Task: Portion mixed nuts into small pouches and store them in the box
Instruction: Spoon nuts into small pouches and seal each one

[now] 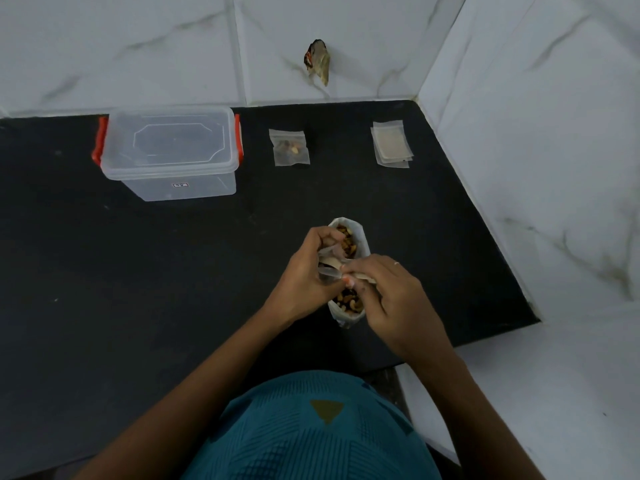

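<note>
Left hand (304,271) gripped pouch (328,264) over nut bag (361,235). Right hand (388,292) fingers pinched pouch edge. Pouch could slip, nuts spill on counter (138,271). Bump could tip bag. Box (207,188) lid sat shut, far back.

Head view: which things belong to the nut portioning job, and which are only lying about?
Belong: nut bag, small pouch held by left hand and right hand, filled pouch, empty pouches, lidded box.
Lying about: crumpled scrap on the wall.
</note>
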A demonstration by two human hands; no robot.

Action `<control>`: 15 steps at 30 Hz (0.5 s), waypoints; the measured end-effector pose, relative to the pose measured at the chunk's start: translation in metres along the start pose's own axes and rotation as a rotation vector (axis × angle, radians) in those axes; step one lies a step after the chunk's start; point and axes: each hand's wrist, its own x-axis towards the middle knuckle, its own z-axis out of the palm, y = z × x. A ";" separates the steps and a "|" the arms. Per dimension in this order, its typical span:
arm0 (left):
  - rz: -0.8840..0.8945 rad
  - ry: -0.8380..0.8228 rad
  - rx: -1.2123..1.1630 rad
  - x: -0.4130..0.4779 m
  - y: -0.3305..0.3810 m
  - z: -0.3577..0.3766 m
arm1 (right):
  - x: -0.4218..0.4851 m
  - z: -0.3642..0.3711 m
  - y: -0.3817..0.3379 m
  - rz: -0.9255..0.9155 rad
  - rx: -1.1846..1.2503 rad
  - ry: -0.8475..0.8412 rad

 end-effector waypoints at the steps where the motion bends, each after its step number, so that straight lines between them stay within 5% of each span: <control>1: -0.001 0.003 -0.006 0.001 0.000 0.000 | 0.000 -0.001 0.001 0.001 0.013 0.016; 15: -0.079 0.061 -0.034 0.003 -0.006 -0.007 | -0.007 -0.015 0.009 0.068 0.168 0.257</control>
